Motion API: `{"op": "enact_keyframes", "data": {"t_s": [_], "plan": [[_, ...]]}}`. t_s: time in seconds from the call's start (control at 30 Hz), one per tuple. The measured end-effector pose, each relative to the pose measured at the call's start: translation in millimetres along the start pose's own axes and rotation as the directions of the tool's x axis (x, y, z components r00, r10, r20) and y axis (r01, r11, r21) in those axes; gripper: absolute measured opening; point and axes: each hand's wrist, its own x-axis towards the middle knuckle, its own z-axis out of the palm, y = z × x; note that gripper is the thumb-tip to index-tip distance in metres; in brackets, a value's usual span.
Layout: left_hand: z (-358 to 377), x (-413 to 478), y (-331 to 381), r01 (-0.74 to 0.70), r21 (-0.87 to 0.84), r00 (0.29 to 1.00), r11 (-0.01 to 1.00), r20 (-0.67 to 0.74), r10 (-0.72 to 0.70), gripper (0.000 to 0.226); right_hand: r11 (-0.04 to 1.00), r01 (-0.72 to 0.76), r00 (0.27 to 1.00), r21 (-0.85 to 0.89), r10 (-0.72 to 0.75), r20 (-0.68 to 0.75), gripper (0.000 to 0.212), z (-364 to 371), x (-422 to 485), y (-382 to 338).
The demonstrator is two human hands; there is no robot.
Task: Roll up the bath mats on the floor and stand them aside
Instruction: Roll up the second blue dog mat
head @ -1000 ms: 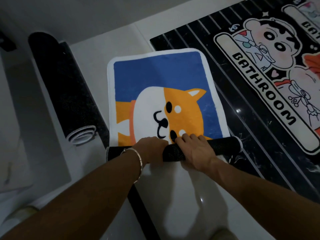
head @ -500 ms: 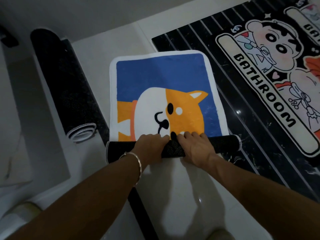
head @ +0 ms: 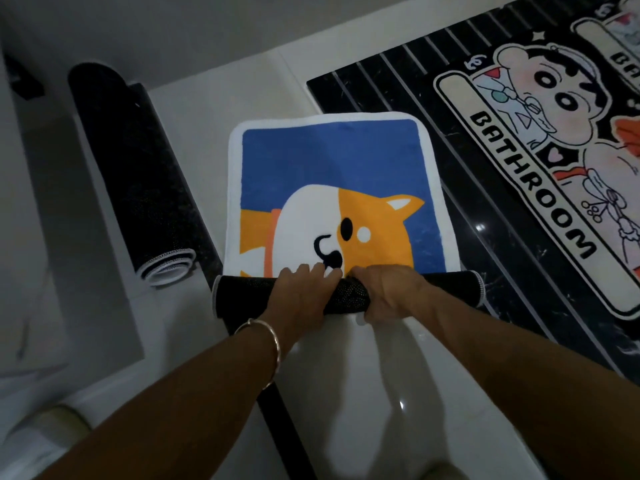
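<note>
Blue dog mat: the mat (head: 332, 188) with the orange and white dog lies flat on the pale floor (head: 363, 393) in front of you; its near end is already turned into a black-backed roll (head: 346, 294) lying crosswise.
Your left hand: your left hand (head: 298, 292), bracelet at the wrist, is closed over the roll left of its middle, fingers curled over the top.
Your right hand: your right hand (head: 391, 292) is clamped on the roll just beside the left, fingers over the top.
Done: one rolled mat (head: 135, 168) lies on its side to your left, black backing outward; it is not standing.
Left: by my judgement, roughly two thirds of the dog mat is unrolled, and the large black "BATHROOM" mat (head: 519, 174) at your right is fully flat.
Hidden: the large mat runs off the right and top edges, and another printed panel at the top right corner is cut off. Your fingertips are tucked out of sight against the roll. A pale rounded object at the bottom left is too dim to identify.
</note>
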Motion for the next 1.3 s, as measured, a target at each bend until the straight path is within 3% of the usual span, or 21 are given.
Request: {"op": "enact_keyframes", "data": {"t_s": [0.07, 0.2, 0.27, 0.33, 0.43, 0.5, 0.57, 0.67, 0.73, 0.8, 0.9, 1.0, 1.17, 1.23, 1.3], "plan": [[1, 0, 0, -0.004, 0.001, 1.0, 1.0, -0.007, 0.004, 0.048, 1.0, 0.008, 0.997, 0.021, -0.01, 0.079, 0.064, -4, 3, 0], [-8, 11, -7, -0.042, -0.065, 0.993, 0.997, 0.103, 0.048, 0.042, 0.99, -0.015, 0.96, -0.139, -0.024, -0.278, 0.056, 15, -13, -5], [-10, 15, -9, -0.057, -0.108, 0.989, 0.993, 0.129, 0.07, 0.041, 0.98, -0.041, 0.939, -0.195, -0.029, -0.344, 0.052, 22, -16, -6], [-7, 11, -8, -0.064, -0.097, 0.995, 0.993, 0.069, 0.07, 0.044, 0.985, -0.041, 0.962, -0.165, -0.006, -0.272, 0.054, 16, -13, -4], [4, 1, -4, -0.058, -0.002, 0.995, 0.998, -0.08, 0.057, 0.051, 1.0, 0.021, 1.0, -0.006, -0.021, 0.006, 0.06, -4, -3, -1], [5, 0, -3, -0.055, -0.009, 0.997, 0.998, -0.053, 0.055, 0.053, 0.999, 0.029, 0.993, 0.041, -0.034, 0.117, 0.061, -8, -1, -1], [2, 3, -3, -0.054, -0.051, 0.999, 0.997, -0.009, 0.053, 0.05, 1.0, 0.019, 1.0, 0.001, -0.019, 0.004, 0.061, -1, -5, -3], [-3, 8, -4, -0.041, -0.096, 0.999, 0.994, 0.015, 0.043, 0.045, 0.987, -0.02, 0.948, -0.162, -0.033, -0.316, 0.056, 20, -18, -3], [-2, 6, -2, -0.028, -0.092, 1.0, 0.995, 0.004, 0.028, 0.047, 0.976, -0.052, 0.925, -0.211, -0.033, -0.378, 0.055, 29, -24, -5], [1, 2, 0, -0.028, -0.03, 0.999, 0.999, -0.047, 0.027, 0.048, 0.978, -0.071, 0.932, -0.196, -0.005, -0.362, 0.053, 29, -23, -7], [9, -2, 3, -0.038, 0.065, 0.992, 0.997, -0.118, 0.045, 0.044, 0.995, -0.012, 0.987, -0.1, -0.005, -0.164, 0.06, 16, -7, 3], [1, 7, -2, -0.036, -0.022, 0.999, 0.999, -0.034, 0.035, 0.037, 1.0, 0.002, 1.0, 0.022, -0.002, -0.009, 0.066, 4, 3, 10], [-16, 22, -9, -0.071, -0.137, 0.975, 0.988, 0.198, 0.097, 0.045, 0.976, -0.053, 0.937, -0.212, -0.024, -0.348, 0.063, 23, -22, -1], [-16, 19, -8, -0.066, -0.153, 0.977, 0.986, 0.191, 0.095, 0.047, 0.971, -0.058, 0.941, -0.232, -0.025, -0.337, 0.061, 24, -23, -2], [-9, 12, -5, -0.078, -0.112, 0.992, 0.991, 0.088, 0.088, 0.052, 0.985, -0.031, 0.97, -0.167, -0.01, -0.244, 0.064, 14, -17, 0]]}}
